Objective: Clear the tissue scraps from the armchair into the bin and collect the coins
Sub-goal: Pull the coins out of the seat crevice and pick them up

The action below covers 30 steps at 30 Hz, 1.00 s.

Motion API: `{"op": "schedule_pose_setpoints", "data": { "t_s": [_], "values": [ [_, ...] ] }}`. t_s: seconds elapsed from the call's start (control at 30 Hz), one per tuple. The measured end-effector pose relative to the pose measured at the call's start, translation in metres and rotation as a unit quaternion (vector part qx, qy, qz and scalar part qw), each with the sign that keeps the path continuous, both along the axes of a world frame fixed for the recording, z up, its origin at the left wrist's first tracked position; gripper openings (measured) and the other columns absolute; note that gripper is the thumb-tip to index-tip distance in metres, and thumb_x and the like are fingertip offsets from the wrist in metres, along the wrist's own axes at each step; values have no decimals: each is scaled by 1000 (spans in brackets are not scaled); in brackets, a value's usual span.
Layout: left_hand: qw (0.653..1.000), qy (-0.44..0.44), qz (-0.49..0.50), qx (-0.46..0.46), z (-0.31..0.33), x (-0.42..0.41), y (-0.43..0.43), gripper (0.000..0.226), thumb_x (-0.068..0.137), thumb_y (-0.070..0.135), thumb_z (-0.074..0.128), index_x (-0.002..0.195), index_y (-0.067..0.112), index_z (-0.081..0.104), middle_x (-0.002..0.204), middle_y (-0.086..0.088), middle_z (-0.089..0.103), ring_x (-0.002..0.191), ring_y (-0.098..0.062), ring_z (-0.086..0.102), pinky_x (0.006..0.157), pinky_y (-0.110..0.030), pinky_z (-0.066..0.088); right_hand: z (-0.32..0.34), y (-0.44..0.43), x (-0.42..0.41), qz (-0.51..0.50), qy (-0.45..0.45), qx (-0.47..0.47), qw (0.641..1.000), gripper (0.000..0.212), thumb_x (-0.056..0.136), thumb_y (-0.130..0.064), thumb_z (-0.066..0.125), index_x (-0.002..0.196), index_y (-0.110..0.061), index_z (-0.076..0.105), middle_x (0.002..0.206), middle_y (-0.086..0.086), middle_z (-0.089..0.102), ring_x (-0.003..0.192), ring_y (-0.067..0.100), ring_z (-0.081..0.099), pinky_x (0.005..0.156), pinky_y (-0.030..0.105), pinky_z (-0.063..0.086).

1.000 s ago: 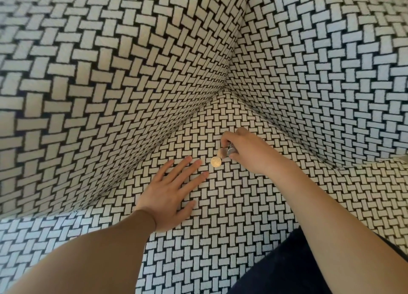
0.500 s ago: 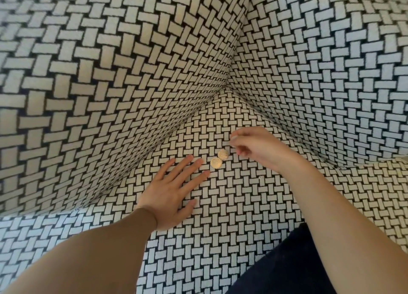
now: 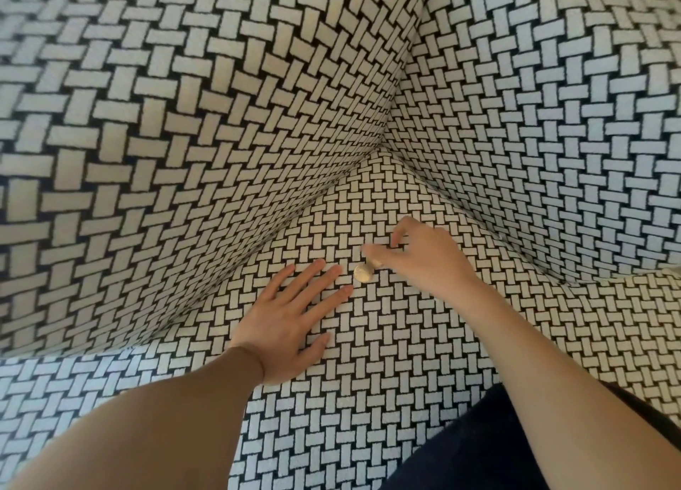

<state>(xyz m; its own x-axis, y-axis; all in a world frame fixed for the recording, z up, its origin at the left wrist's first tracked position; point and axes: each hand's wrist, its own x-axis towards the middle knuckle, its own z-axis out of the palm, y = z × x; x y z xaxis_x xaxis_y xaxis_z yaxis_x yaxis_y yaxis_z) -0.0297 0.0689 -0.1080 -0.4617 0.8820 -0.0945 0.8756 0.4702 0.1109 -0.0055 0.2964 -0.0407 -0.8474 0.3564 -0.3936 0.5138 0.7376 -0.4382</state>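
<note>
On the seat cushion of the armchair [image 3: 405, 342], deep in the corner where the left panel [image 3: 184, 121] and the right panel [image 3: 534, 121] meet, a single gold-coloured coin [image 3: 363, 273] lies flat on the black-and-white basket-weave fabric. Your left hand [image 3: 291, 316] rests palm down on the cushion just beside it, fingers straight and spread, holding nothing, the nearest fingertip stopping just short of the coin's left edge; your right hand [image 3: 423, 265] comes in from the other side with its fingers curled, thumb and forefinger tips drawn close together right at the coin's upper right rim (they cover that bit of fabric, so you cannot tell whether they pinch this coin or something beneath them). Your left forearm [image 3: 147, 416] and right forearm [image 3: 552, 379] are bare and reach in from the lower corners; a patch of dark cloth [image 3: 479, 452] shows at the lower right, below your right forearm and against the cushion's near edge.
</note>
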Motion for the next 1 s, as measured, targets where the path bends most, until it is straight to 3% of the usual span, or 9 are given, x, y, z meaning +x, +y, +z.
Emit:
{"op": "schedule_pose_setpoints", "data": {
  "t_s": [0.13,0.33,0.5,0.63,0.77,0.83,0.9,0.97,1.0],
  "values": [
    [1000,0,0,0,-1,0,0,68,89,48,34,150,27,14,157,0,14,145,-21,10,113,-46,13,-9,-19,3,99,-32,156,982,89,66,-82,50,124,-15,38,84,-4,60,76,18,60,52,27,40],
    [1000,-3,1,4,-2,0,-1,69,88,48,35,151,28,12,157,0,13,145,-21,10,112,-47,13,-16,-29,3,168,-6,199,966,63,84,-65,41,113,-9,39,87,1,65,74,22,64,47,28,34],
    [1000,-2,0,8,-2,0,-1,67,89,48,34,150,27,16,157,0,15,144,-21,10,112,-46,13,-23,-34,8,205,20,209,956,55,93,-55,36,118,-6,40,85,3,65,71,22,63,47,28,31],
    [1000,-1,2,13,-2,1,0,66,89,48,35,150,27,18,157,0,16,144,-21,12,112,-46,13,-25,-35,12,223,27,213,951,45,98,-48,32,114,-7,41,81,2,64,58,19,51,42,26,26],
    [1000,7,4,12,0,1,0,65,89,48,35,149,28,19,156,0,18,144,-21,15,111,-46,14,-25,-42,19,236,64,193,950,36,101,-37,29,118,-8,42,80,0,64,63,20,59,49,29,37],
    [1000,3,8,8,0,2,0,65,89,49,35,149,29,19,156,1,18,144,-20,15,111,-45,14,-21,-45,21,180,57,131,973,28,101,-32,31,110,-11,48,70,-4,55,60,17,54,51,29,40],
    [1000,-3,13,3,2,2,2,65,89,49,36,149,31,18,156,3,17,144,-19,14,112,-45,13,-13,-45,21,53,30,-26,998,23,98,-28,36,91,-14,54,65,-5,50,58,13,48,53,26,39],
    [1000,-23,17,-5,3,2,1,66,89,50,37,149,34,16,157,5,15,145,-17,12,112,-45,11,-4,-43,23,-104,1,-231,967,26,96,-22,40,72,-15,49,57,-6,43,52,10,39,49,21,34],
    [999,-33,22,-8,1,3,-1,67,88,50,38,149,35,15,157,6,14,145,-16,11,113,-44,10,-1,-40,27,-189,-12,-347,919,27,95,-20,41,68,-15,46,53,-6,38,47,9,34,45,20,31]
  ]
}}
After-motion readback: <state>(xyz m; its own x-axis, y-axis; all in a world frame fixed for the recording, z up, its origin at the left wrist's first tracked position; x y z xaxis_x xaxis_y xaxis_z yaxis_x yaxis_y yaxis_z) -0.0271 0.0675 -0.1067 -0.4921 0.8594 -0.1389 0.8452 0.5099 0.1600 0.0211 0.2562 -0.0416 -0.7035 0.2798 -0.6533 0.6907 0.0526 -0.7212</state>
